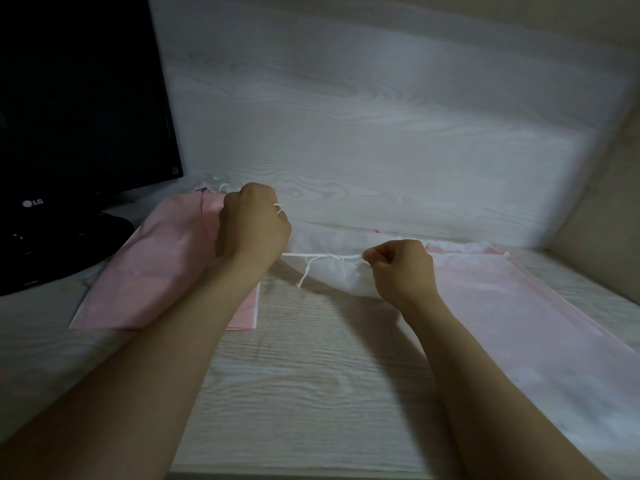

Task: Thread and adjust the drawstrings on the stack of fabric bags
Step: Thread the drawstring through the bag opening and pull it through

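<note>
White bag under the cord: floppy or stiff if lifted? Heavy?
Probably floppy: the white bag sags and wrinkles between the left hand and right hand. Likely light, since the cloth looks thin. Pulled by the taut cord that both hands hold, its mouth would probably bunch further; the edge already looks gathered.

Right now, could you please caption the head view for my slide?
The left hand and right hand hold a white drawstring taut over a white bag between pink bags.

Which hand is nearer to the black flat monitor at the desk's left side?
Left. The left hand grips a thin white cord to the right of the black flat monitor; the right hand pinches that cord farther right.
</note>
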The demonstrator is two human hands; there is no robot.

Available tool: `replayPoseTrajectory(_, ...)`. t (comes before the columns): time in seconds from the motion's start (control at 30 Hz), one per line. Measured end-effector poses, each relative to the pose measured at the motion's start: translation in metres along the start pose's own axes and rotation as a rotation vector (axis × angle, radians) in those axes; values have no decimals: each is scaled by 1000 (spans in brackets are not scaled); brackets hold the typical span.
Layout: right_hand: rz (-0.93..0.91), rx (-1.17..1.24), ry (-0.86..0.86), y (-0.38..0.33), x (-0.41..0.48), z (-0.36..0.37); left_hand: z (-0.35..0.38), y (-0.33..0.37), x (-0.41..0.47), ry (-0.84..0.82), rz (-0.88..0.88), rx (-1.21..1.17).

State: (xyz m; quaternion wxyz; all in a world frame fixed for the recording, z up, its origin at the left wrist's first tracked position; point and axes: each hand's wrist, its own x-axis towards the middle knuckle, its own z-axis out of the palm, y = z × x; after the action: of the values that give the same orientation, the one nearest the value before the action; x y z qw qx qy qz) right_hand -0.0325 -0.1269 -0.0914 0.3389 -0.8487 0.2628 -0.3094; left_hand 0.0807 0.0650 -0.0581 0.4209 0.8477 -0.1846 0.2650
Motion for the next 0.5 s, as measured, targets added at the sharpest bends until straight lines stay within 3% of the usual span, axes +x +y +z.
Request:
replayPoseTrajectory(0.2, -37, -52, 23, 0, -2, 1, 3, -7, 2, 16, 46, 65)
replayPoseTrajectory(0.3, -59, -71, 35, -2, -4, 0, 7, -5, -1, -24, 180, 41)
replayPoseTrajectory(0.4, -18, 69, -24, -9, -12, -2, 11, -6, -6, -148, 340, -60)
replayPoseTrajectory(0.5, -72, 258, -1, -18, -18, -1, 14, -9, -8, -208, 385, -177)
